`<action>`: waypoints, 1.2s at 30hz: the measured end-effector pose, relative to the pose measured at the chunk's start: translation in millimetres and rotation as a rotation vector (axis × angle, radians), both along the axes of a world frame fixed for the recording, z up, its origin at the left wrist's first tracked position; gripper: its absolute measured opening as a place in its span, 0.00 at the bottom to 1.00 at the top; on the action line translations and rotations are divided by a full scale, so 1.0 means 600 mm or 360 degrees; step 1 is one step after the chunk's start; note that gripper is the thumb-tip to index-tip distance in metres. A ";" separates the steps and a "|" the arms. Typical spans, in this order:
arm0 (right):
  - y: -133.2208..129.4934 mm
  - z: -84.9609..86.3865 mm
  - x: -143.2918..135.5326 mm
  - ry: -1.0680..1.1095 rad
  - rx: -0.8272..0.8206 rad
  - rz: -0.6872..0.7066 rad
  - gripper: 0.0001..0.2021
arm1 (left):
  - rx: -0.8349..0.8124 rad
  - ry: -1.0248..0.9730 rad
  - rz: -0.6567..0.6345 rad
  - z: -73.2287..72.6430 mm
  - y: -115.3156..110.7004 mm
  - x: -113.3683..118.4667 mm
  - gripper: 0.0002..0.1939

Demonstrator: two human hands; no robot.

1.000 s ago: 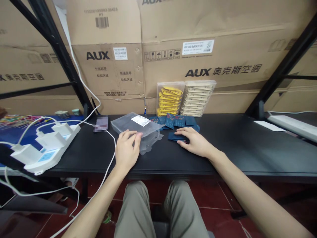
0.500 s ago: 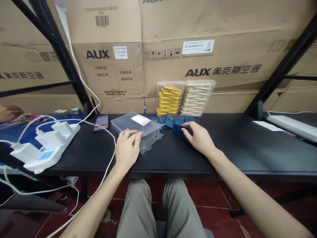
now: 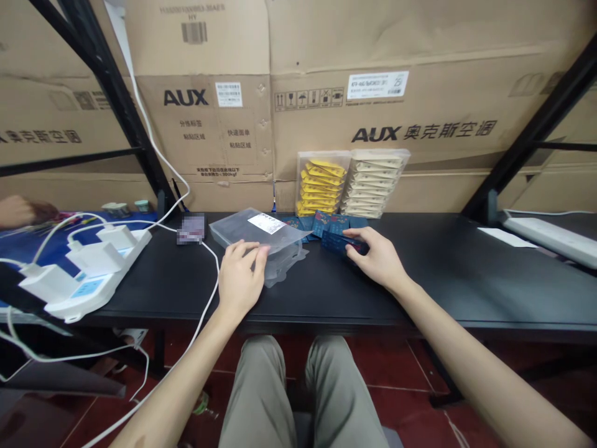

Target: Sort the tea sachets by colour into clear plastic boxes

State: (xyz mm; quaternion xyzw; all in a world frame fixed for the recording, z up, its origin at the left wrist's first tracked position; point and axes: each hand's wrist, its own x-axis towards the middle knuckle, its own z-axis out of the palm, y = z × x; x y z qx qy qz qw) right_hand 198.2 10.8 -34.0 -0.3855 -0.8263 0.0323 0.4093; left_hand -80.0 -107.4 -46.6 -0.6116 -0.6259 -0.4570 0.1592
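Note:
A clear plastic box (image 3: 242, 227) with a white label lies on the black table, its transparent flaps towards the front. My left hand (image 3: 242, 274) pinches the box's near edge between thumb and fingers. My right hand (image 3: 375, 255) is closed on a dark blue packet (image 3: 334, 244), thumb below and fingers above. Several more blue packets (image 3: 305, 223) lie just behind it. Two upright clear boxes stand behind them, one filled with yellow packets (image 3: 321, 186), the other with cream packets (image 3: 373, 183).
White power strips lie at the left (image 3: 105, 280) and right (image 3: 550, 239). A white cable (image 3: 215, 274) runs past my left hand. Another person's hand (image 3: 16, 211) is at the far left. Cardboard (image 3: 317, 37) and black metal posts (image 3: 107, 87) stand behind the table.
The blue packet in my right hand has tilted and shifted slightly left, showing more of its face. My left hand has hardly moved on the box.

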 end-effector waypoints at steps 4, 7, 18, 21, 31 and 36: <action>-0.001 -0.002 -0.002 -0.0133 -0.0113 0.0017 0.21 | 0.0005 -0.0013 -0.0009 0.000 0.000 0.000 0.21; -0.017 0.004 -0.006 -0.0093 -0.0023 0.0018 0.22 | 0.0009 -0.0025 -0.0007 0.000 0.000 0.000 0.21; -0.081 -0.003 -0.060 -0.0429 0.0383 0.0452 0.17 | 0.0020 -0.0027 0.0002 -0.001 0.002 0.002 0.21; -0.075 -0.010 -0.083 -0.0475 0.0245 0.0437 0.17 | 0.0010 -0.0022 0.0016 -0.002 0.002 0.003 0.20; -0.082 -0.013 -0.185 -0.0331 -0.0193 0.0500 0.18 | 0.0013 0.0006 -0.0013 -0.001 0.001 0.003 0.20; -0.065 -0.017 -0.218 -0.0174 -0.0304 0.0522 0.19 | 0.0024 0.0021 -0.0016 -0.002 0.001 0.002 0.21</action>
